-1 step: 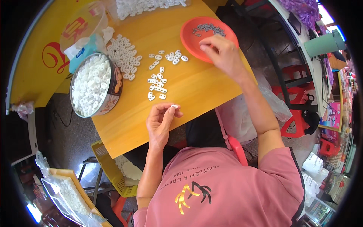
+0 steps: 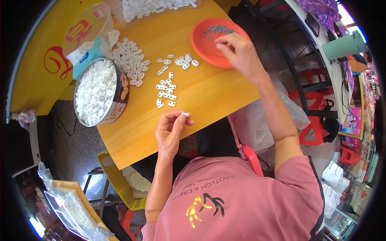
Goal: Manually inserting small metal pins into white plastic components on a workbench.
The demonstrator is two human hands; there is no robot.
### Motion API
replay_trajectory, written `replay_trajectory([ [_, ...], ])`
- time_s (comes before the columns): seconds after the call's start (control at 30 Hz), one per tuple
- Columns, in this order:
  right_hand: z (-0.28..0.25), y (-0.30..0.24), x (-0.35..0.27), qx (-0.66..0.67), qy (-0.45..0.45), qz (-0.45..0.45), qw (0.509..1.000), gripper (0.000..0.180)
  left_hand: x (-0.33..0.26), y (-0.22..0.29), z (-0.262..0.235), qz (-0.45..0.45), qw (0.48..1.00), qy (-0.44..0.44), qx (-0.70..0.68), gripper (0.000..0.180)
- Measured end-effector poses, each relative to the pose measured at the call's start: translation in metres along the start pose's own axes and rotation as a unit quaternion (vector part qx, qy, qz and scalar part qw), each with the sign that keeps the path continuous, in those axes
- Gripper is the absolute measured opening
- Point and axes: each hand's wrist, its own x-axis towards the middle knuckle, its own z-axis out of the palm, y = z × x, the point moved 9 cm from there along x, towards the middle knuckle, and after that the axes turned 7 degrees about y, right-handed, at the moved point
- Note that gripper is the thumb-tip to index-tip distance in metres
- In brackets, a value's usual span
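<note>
My left hand (image 2: 171, 130) is at the table's near edge, thumb and fingers pinching a small white plastic piece (image 2: 185, 114). My right hand (image 2: 243, 56) is over the right side of a red bowl (image 2: 205, 52), fingers drawn together; whether something tiny is between them is hidden. Small grey screw-like metal parts (image 2: 219, 30) lie in the bowl. Beyond my left hand, several white two-holed pieces (image 2: 167, 87) are spread on the yellow table (image 2: 205, 92). A second small cluster of white pieces (image 2: 185, 60) lies nearer the bowl.
A round tin (image 2: 120, 96) heaped with white oval pieces stands at the table's left edge. Beside it lies a loose pile of white pieces (image 2: 130, 58). Tissue packaging (image 2: 85, 58) and a clear tub (image 2: 90, 24) are behind. A yellow crate (image 2: 112, 176) sits below left.
My right hand has shifted slightly upward over the bowl. My left hand keeps its pinch on the white piece, almost unmoved.
</note>
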Motion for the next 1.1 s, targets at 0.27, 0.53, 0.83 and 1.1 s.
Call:
replay_trajectory([
  [0.27, 0.007, 0.048, 0.019, -0.142, -0.135, -0.016, 0.98, 0.013, 0.003, -0.001, 0.004, -0.003, 1.0, -0.011, -0.001, 0.01],
  [0.53, 0.029, 0.042, 0.016, -0.165, -0.163, -0.13, 0.964, 0.01, 0.003, -0.001, 0.004, -0.003, 1.0, -0.017, 0.001, 0.01],
  [0.83, 0.031, 0.043, 0.016, -0.169, -0.174, -0.138, 0.96, 0.011, 0.003, 0.001, 0.006, -0.002, 1.0, -0.017, 0.002, 0.01],
  [1.1, 0.032, 0.044, 0.01, -0.162, -0.219, -0.099, 0.957, 0.012, 0.003, 0.0, 0.005, -0.004, 1.0, -0.018, 0.007, 0.01],
])
